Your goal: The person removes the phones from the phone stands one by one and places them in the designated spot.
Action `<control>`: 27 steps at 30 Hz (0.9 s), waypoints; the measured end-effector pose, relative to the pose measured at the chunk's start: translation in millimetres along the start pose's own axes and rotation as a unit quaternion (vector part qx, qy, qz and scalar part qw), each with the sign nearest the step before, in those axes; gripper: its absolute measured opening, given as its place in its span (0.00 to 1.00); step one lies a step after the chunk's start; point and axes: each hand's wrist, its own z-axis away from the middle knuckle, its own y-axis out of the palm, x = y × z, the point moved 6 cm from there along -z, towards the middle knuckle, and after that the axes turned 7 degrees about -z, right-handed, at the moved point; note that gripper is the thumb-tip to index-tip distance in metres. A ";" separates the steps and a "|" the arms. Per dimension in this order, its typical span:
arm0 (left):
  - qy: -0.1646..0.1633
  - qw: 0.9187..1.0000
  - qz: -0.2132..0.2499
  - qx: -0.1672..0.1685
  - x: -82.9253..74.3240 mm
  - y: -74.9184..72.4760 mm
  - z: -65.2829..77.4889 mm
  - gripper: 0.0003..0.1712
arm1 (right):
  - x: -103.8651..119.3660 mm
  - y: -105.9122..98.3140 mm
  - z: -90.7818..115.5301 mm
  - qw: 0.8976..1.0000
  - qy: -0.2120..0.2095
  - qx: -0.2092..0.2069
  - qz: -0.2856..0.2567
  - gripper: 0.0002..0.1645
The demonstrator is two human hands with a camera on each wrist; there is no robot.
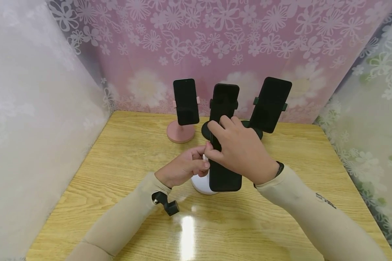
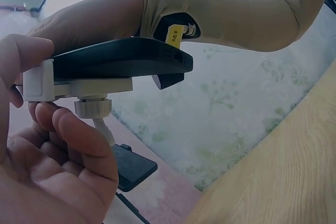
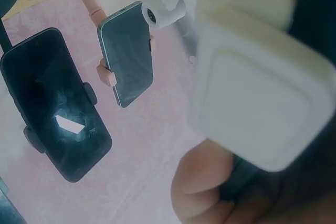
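Note:
A black phone point(image 1: 225, 177) sits in a white phone stand, whose round base point(image 1: 200, 185) shows beneath it. My left hand point(image 1: 187, 166) pinches the stand's white clamp arm point(image 2: 39, 80) at the phone's left edge, thumb above and curled fingers below. Under the clamp are a white knob point(image 2: 93, 107) and part of the stem. From above, my right hand point(image 1: 240, 146) reaches over the phone and grips it, its thumb at the left edge. The clamp's other white arm point(image 3: 257, 93) is large and blurred in the right wrist view, with a curled finger point(image 3: 205, 177) below it.
Behind stand three more phones in stands: one in a pink stand point(image 1: 180, 132), a black-framed phone point(image 1: 227, 96) in a black stand, and a phone point(image 1: 271, 105) in a dark green stand. The wooden table point(image 1: 134, 152) is backed by a pink floral curtain point(image 1: 196, 47).

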 end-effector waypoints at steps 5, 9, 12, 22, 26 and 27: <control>-0.003 1.000 0.000 0.004 0.7 -0.2 0.3 0.32 | -0.6 -1.4 0.2 1.000 -0.008 -0.003 -0.011 0.14; -0.009 1.000 -0.005 -0.001 -0.7 0.0 0.7 0.32 | -1.0 -1.6 0.1 1.000 -0.012 -0.003 -0.018 0.14; -0.011 1.000 -0.009 -0.004 -1.9 0.6 1.5 0.33 | -1.4 -1.3 0.5 1.000 -0.017 -0.005 -0.021 0.13; -0.009 1.000 -0.018 -0.008 -2.2 1.3 -0.4 0.29 | -1.1 -4.3 2.3 0.999 -0.032 -0.022 -0.032 0.14; -0.012 1.000 -0.015 -0.003 -0.1 1.3 -0.1 0.21 | -0.8 -4.6 4.5 0.998 -0.033 -0.025 -0.046 0.17; -0.012 1.000 -0.014 -0.001 0.6 1.2 0.0 0.20 | -0.6 -4.6 5.0 0.998 -0.035 -0.026 -0.049 0.17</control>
